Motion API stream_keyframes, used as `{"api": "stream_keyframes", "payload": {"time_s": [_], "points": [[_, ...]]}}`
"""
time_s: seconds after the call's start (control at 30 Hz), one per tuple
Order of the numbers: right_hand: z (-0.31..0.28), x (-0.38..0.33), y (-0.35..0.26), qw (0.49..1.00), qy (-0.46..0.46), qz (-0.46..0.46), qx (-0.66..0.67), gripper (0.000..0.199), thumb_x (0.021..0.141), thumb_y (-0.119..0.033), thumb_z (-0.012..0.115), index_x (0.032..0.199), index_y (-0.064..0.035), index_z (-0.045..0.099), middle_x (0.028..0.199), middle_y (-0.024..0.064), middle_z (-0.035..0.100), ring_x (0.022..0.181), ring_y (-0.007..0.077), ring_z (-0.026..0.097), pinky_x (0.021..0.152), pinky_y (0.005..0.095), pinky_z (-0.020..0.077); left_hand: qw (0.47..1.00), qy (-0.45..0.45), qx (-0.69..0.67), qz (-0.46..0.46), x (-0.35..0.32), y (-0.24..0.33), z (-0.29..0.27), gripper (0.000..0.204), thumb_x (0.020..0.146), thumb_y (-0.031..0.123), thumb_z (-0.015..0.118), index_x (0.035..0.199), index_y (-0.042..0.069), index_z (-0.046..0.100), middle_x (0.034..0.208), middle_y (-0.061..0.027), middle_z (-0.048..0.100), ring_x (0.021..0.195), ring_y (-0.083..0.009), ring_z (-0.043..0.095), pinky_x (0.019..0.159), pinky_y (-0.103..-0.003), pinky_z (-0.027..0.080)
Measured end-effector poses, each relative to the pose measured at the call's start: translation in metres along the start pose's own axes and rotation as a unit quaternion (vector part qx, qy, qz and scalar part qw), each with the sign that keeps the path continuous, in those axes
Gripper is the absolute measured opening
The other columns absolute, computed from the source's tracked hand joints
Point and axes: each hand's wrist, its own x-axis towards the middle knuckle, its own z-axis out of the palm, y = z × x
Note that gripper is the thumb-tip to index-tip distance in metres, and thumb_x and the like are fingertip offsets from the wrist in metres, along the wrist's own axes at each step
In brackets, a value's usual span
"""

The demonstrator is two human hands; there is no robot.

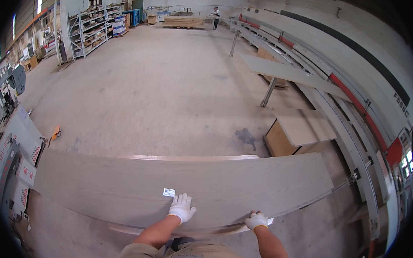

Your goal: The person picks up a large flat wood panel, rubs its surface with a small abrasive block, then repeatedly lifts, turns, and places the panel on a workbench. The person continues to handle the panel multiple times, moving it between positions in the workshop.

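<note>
A long grey-brown board (pixel 119 180) lies across in front of me, its grain running lengthwise. My left hand (pixel 182 208), in a white knit glove, rests flat on its top with the fingers spread. Just beyond those fingertips a small white printed label (pixel 169 192) sits on the surface. At the board's near edge is my right hand (pixel 257 220), gloved too, its fingers curled and bare-looking at the tips. A small white piece (pixel 270 221) shows beside it; whether the hand holds that piece or grips the board's edge is unclear.
Beside the board's left end stands a grey-white machine (pixel 23 166). Along the right runs a long panel saw (pixel 357 104) with another board (pixel 293 75) on its supports. A stack of panels (pixel 300 129) stands beyond my board. A person (pixel 215 18) is far off near stacked boards (pixel 183 22).
</note>
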Motion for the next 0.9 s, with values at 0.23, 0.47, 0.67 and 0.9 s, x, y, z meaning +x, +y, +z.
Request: {"api": "stream_keyframes", "payload": {"time_s": [0.23,0.47,0.67,0.9], "points": [[-0.001,-0.009,-0.012,0.998,-0.009,0.032,0.044,0.066,0.096,-0.041,0.048,0.155,-0.0104,0.05,0.162,0.0185,0.044,0.152,0.0325,0.039,0.122,0.0481,0.0295,0.998,0.002,-0.028,0.052,-0.003,-0.011,0.002,0.066,0.099,0.048,0.051,0.145,0.0,0.048,0.155,-0.0229,0.043,0.144,-0.0354,0.038,0.121,-0.049,0.024],[0.015,-0.032,-0.027,1.0,0.001,-0.008,0.021,0.069,0.095,-0.042,0.046,0.154,-0.0052,0.049,0.157,0.0253,0.047,0.146,0.0376,0.046,0.121,0.0465,0.0352,0.996,-0.006,-0.026,0.081,-0.005,-0.019,0.0,0.066,0.101,0.048,0.049,0.145,-0.002,0.047,0.159,-0.025,0.038,0.149,-0.0375,0.035,0.122,-0.048,0.026],[0.02,-0.056,-0.044,1.0,-0.01,-0.016,0.011,0.065,0.095,-0.041,0.047,0.15,-0.0055,0.054,0.155,0.0216,0.051,0.149,0.0351,0.042,0.122,0.0517,0.0301,0.994,-0.03,-0.033,0.095,-0.007,-0.019,-0.012,0.069,0.1,0.049,0.051,0.146,-0.002,0.046,0.158,-0.025,0.04,0.147,-0.0377,0.036,0.122,-0.05,0.025],[0.048,-0.056,-0.041,0.996,0.033,-0.077,-0.041,0.046,0.093,-0.038,0.055,0.126,-0.0118,0.073,0.13,0.0163,0.071,0.123,0.0334,0.066,0.107,0.0474,0.0488,0.99,0.018,-0.027,0.14,0.01,-0.023,0.011,0.064,0.096,0.044,0.058,0.142,0.001,0.052,0.156,-0.0259,0.044,0.147,-0.0389,0.038,0.122,-0.054,0.026]]}}
